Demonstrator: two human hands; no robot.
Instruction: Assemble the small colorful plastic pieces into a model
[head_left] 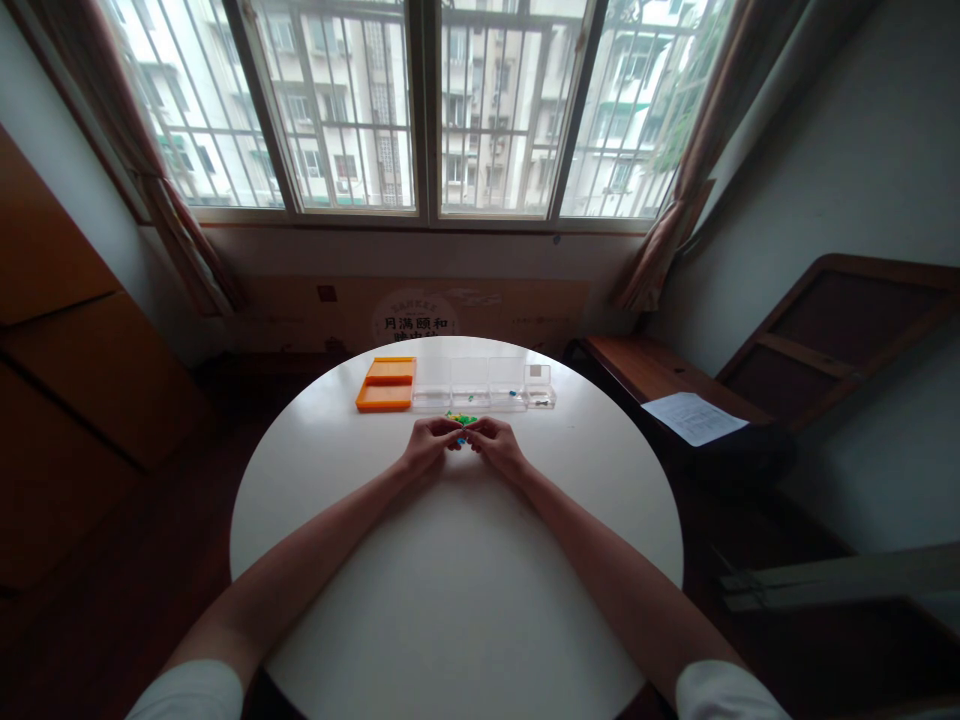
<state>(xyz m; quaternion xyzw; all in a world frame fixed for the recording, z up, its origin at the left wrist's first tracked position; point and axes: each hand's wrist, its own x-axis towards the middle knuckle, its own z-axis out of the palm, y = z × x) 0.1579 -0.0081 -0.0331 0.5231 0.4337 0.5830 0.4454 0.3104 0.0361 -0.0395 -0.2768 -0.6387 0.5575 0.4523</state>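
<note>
My left hand (431,443) and my right hand (495,443) meet above the white round table, fingertips pinched together. What they hold between them is too small to name. Just behind the fingers lies a small heap of green and yellow pieces (461,418), with a bit of blue showing below the fingertips. Beyond the heap stands a row of clear plastic boxes (469,385) with lids raised, holding a few tiny pieces. To their left is an orange open box (385,393), and at the right end a smaller clear box (540,388) contains small dark items.
The white table (457,580) has a curved edge all round. Right of it, a wooden bench (630,365) and a sheet of paper (694,417) lie near a leaning wooden frame (840,330). A barred window fills the back, above a long cardboard box (300,310).
</note>
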